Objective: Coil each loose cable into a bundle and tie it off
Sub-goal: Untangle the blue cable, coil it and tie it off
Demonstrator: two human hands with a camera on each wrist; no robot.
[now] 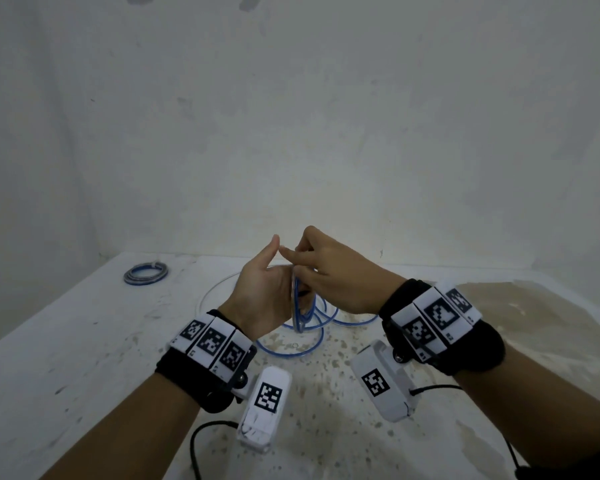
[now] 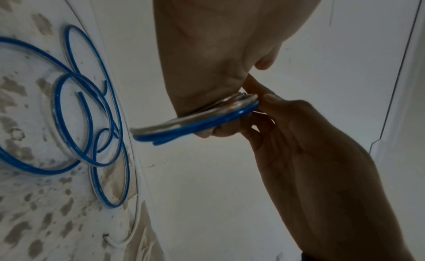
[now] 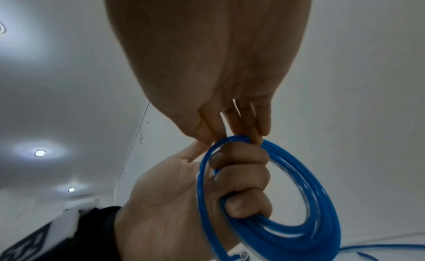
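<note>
A blue cable coil [image 1: 300, 308] stands upright between my two hands above the table. My left hand [image 1: 264, 292] holds the coil [image 3: 310, 201] with its fingers [image 3: 241, 183] curled through the loops. My right hand [image 1: 333, 271] pinches the coil's top, its fingertips [image 3: 243, 134] on the strands. In the left wrist view the coil [image 2: 195, 123] is squeezed between the left palm [image 2: 218, 55] and the right hand [image 2: 299, 146]. The rest of the blue cable [image 1: 309, 330] trails in loose loops [image 2: 87, 119] on the table under the hands.
A tied blue and grey bundle [image 1: 146, 273] lies at the table's back left corner. A pale cable loop [image 1: 205, 299] lies left of the hands. The white table [image 1: 84, 341] is speckled brown, and a wall stands close behind it.
</note>
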